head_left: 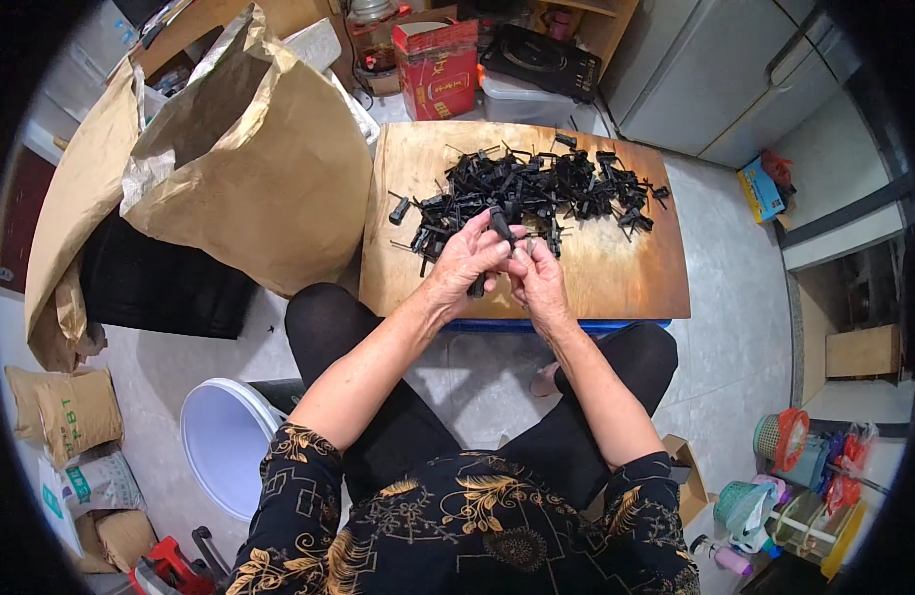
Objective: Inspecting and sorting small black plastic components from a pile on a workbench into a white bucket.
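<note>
My left hand [467,263] is closed around a small black plastic part [500,224], whose thick end sticks up past the fingers. A second black piece [477,287] shows below the same hand, by the curled fingers; whether it is gripped there I cannot tell. Fingertips of my right hand [540,286] are pinched together close beside the part; what lies between them is too small to make out. Both hands are over the near side of a wooden board [616,278]. Beyond them spreads a heap of similar black plastic parts [537,183] with thin stems.
Left of the board stands a large open brown paper sack [279,188]. A white bucket [225,446] is on the floor by my left leg. Behind the board are a red carton [436,74] and a black hot plate [542,59]. Baskets and bags [785,496] sit at right.
</note>
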The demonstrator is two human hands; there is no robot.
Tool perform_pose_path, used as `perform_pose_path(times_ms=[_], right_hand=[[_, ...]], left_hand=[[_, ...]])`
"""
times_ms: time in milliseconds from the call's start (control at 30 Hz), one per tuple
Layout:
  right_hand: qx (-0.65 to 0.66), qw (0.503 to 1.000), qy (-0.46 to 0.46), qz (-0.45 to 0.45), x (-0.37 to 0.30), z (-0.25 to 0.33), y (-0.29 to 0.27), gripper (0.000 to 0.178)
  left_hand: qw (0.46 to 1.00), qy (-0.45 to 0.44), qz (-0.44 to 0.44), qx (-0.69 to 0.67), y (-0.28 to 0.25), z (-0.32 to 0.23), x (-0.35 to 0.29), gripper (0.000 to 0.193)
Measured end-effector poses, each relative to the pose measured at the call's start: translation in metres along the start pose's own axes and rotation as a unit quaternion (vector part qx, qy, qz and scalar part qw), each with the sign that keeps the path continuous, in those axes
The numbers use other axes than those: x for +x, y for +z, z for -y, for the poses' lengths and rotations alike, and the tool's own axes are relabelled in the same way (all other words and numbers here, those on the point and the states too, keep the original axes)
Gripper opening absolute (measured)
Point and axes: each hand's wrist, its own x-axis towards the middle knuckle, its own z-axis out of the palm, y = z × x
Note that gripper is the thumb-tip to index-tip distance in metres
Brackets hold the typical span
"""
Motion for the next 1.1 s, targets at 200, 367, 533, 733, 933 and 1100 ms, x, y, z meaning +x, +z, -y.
perform_pose_path(times_ms=[200, 367, 533, 733, 933, 1100], right_hand=[[-0.002, 1.0, -0.002, 0.028, 0.0, -0.003, 0.009, 0.018], [-0.109, 0.993, -0.04, 0.026, 0.003, -0.012, 0.009, 0.025], [-0.145, 0.983, -0.114, 0.01, 0.002, -0.012, 0.005, 0.029], [-0.129, 0.989, -0.078, 0.015, -0.002, 0.015, 0.003, 0.038], [-0.128, 0.99, -0.029, 0.042, -0.003, 0.02, 0.004, 0.039], [-0.123, 0.992, -0.004, 0.034, -0.002, 0.016, 0.005, 0.039]], left_hand=[[0.997, -0.012, -0.051, -0.052, -0.005, 0.002, 0.001, 0.052], [0.996, -0.002, -0.082, -0.039, -0.009, 0.001, -0.001, 0.052], [0.99, 0.019, -0.109, 0.082, -0.003, -0.006, -0.004, 0.05], [0.964, 0.011, -0.13, 0.23, 0.003, -0.006, -0.008, 0.042], [0.958, 0.012, -0.138, 0.251, 0.013, -0.005, -0.007, 0.034], [0.95, 0.014, -0.141, 0.278, 0.007, 0.002, -0.005, 0.033]])
